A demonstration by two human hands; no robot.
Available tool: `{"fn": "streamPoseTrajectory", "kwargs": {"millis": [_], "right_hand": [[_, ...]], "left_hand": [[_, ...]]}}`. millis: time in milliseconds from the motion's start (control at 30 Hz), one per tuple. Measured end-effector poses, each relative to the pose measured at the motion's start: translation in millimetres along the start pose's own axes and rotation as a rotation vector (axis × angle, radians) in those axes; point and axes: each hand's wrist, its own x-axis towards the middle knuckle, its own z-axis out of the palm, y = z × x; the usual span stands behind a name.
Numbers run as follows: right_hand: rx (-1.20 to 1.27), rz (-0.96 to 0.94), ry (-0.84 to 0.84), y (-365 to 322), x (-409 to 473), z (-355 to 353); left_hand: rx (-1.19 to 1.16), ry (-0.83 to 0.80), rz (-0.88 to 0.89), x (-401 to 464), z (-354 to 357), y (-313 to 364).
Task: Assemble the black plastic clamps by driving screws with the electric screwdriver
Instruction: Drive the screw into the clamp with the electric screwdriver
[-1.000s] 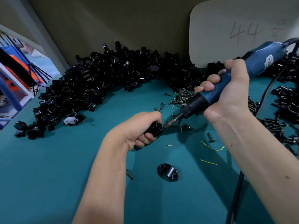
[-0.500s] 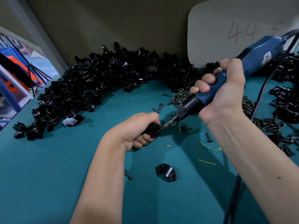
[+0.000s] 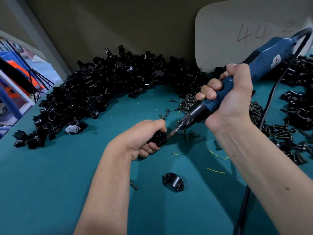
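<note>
The left hand's (image 3: pixel 144 133) fingers are curled tight around a small black plastic clamp (image 3: pixel 157 139) just above the teal desk (image 3: pixel 50 184), probably so it can't spin. The right hand (image 3: pixel 227 97) is wrapped around the blue corded electric screwdriver (image 3: pixel 237 82), bit angled down into the clamp. A loose black clamp half (image 3: pixel 173 182) lies nearer the person, with heaps of black clamp parts (image 3: pixel 101 85) and dark screws (image 3: pixel 188 104) banked toward the drab wall behind.

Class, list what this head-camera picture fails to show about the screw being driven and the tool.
- Screw head and bit tip: hidden where the bit meets the clamp in the left hand.
- Most of that clamp: covered by the fingers.
- Electric screwdriver cable end: cut off by the bottom edge.
- Trigger: covered by the right hand.
</note>
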Motion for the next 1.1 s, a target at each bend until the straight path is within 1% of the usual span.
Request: {"fn": "streamPoseTrajectory", "kwargs": {"millis": [900, 1100], "right_hand": [[0.021, -0.011, -0.024, 3.0, -2.6, -0.8], [0.023, -0.006, -0.005, 2.4, -3.2, -2.7]], "left_hand": [[-0.001, 0.013, -0.028, 2.1, 0.8, -0.5], [0.013, 0.021, -0.014, 3.2, 0.4, -2.3]]}}
